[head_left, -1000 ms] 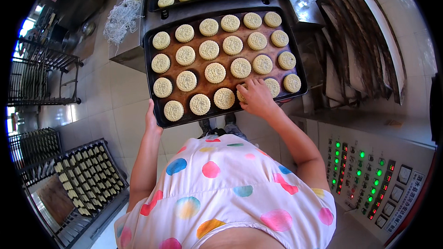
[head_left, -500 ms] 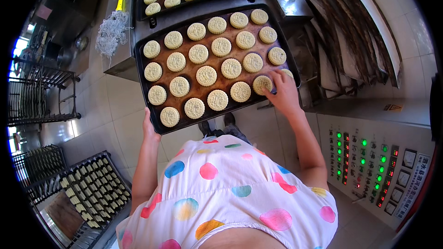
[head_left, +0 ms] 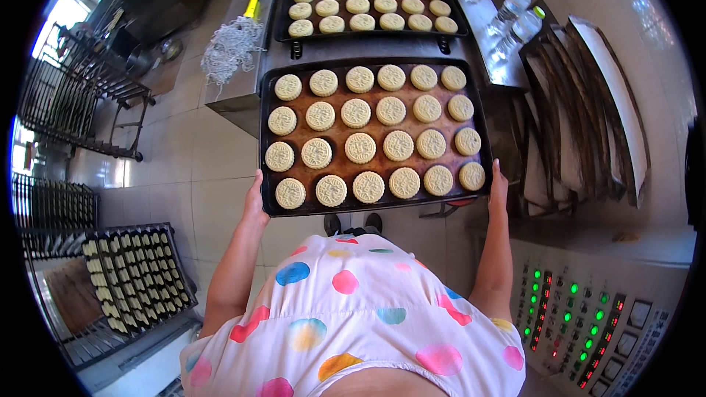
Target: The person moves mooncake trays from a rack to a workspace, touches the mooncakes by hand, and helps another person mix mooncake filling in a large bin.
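A dark baking tray (head_left: 346, 206) spans the space between my hands, its far part over the metal counter. Rows of round, pale, patterned pastries (head_left: 360, 148) lie on its brown surface. At the near left corner, my left hand (head_left: 255, 202) grips the tray's rim. My right hand (head_left: 498, 185) holds the right rim near its front corner, fingers largely hidden by the edge. Beyond it, another tray (head_left: 368, 32) of similar pastries sits on the counter, with part of a further tray behind.
Left on the counter (head_left: 246, 106) lie a yellow-handled scraper (head_left: 253, 7) and a heap of white string (head_left: 230, 50). Clear bottles (head_left: 514, 1) stand at right beside stacked dark-edged sheets (head_left: 581, 117). A control panel (head_left: 573, 316) is near right; racks (head_left: 88, 95) and a pastry-filled tray (head_left: 138, 279) are left.
My right hand has left the pastry near the front right and taken the tray's right rim. The tray now lies straighter, and the view has shifted.
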### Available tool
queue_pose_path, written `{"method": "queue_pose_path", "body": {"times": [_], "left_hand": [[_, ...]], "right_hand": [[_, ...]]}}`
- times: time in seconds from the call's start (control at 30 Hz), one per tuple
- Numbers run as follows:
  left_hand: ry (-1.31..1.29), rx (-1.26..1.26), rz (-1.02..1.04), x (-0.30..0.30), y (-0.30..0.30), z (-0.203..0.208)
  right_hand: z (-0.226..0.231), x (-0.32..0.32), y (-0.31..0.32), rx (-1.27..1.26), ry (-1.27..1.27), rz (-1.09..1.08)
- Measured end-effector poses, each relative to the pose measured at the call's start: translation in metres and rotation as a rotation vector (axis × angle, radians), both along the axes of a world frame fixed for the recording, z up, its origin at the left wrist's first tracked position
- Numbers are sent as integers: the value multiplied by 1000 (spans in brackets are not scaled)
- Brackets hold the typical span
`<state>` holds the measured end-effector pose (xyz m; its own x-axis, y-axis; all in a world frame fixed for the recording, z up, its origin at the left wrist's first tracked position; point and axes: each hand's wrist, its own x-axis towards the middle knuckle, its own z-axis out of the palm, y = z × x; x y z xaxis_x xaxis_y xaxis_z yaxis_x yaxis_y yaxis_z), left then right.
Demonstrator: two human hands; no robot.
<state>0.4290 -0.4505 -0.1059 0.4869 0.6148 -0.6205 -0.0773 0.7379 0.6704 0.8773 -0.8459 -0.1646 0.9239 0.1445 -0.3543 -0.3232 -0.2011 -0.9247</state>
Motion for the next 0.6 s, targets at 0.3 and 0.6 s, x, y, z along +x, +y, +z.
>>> {"method": "queue_pose_path", "body": {"times": [0.3, 0.6], "left_hand": [[34, -5, -10, 21, 28, -6], [110, 33, 4, 64, 43, 1]], "right_hand": [[39, 0, 42, -116, -96, -28], [20, 44, 56, -181, -57, 2]]}}
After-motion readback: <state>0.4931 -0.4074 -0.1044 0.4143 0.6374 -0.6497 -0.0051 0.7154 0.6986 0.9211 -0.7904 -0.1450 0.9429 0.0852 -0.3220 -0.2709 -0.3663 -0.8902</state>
